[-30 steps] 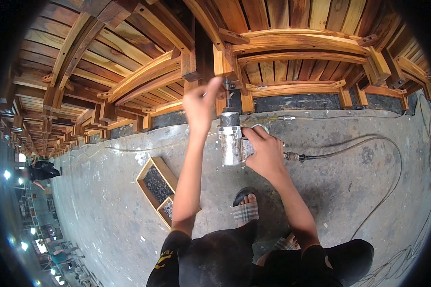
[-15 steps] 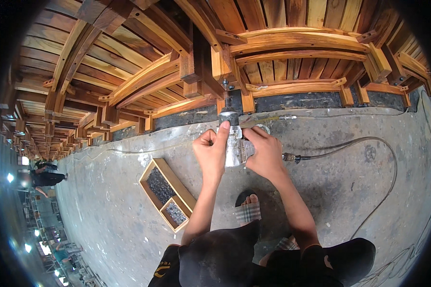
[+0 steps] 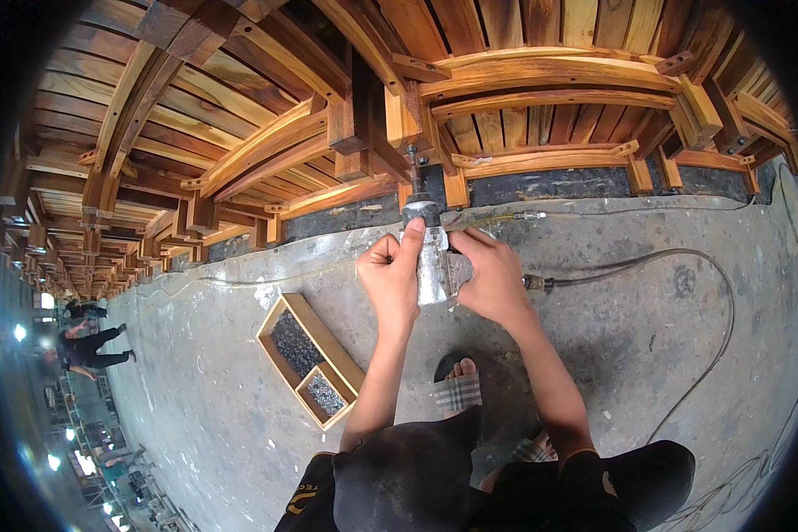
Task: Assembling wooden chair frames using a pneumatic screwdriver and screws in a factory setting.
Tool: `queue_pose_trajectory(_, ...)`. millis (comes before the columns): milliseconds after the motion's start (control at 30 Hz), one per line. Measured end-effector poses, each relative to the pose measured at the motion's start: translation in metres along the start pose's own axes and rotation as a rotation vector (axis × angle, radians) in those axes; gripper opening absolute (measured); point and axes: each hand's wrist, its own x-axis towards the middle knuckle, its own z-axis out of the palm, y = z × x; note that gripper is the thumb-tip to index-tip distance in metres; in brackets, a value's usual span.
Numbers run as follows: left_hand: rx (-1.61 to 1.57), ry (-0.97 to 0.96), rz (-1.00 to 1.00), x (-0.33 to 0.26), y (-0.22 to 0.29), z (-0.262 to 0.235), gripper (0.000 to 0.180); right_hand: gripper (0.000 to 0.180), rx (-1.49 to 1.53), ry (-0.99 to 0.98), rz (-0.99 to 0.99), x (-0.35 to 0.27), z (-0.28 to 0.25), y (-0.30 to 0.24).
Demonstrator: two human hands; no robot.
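Note:
An air impact wrench (image 3: 434,275) with a silver body is held between my two hands, its hose joined on the right. My left hand (image 3: 388,279) is closed around its left side, the thumb lying along the top. From the right, my right hand (image 3: 492,277) grips the wrench, with part of its handle hidden under the fingers. The wrench's slim nose points away from me. Its tip reaches a bolt (image 3: 412,152) at the end of a wooden leg (image 3: 402,117); whether the socket is fully seated I cannot tell.
Slatted wooden furniture (image 3: 550,78) lines the far side and runs off left. A wooden box (image 3: 339,362) with dark and silver small hardware stands on the concrete floor. An air hose (image 3: 731,310) loops at right. A person (image 3: 93,348) is far left.
The wrench and its tip have shifted slightly left and away from me, closer to the leg end. My hands keep their grip. The distant person at left has taken a stride.

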Motion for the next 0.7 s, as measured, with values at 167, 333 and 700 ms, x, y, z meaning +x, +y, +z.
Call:
queue_pose_trajectory(167,-0.031,-0.033,-0.032,0.004,0.006,0.0,0.046,0.04,-0.012,0.002,-0.01,0.004,0.001,0.002)
queue_pose_trajectory(333,-0.031,-0.022,-0.028,0.009,0.0,0.0,0.049,0.04,0.006,0.025,-0.017,0.005,0.004,0.003)
queue_pose_trajectory(700,-0.3,-0.13,-0.291,0.009,-0.002,-0.03,0.038,0.038,-0.039,0.051,-0.016,0.004,0.012,0.0)
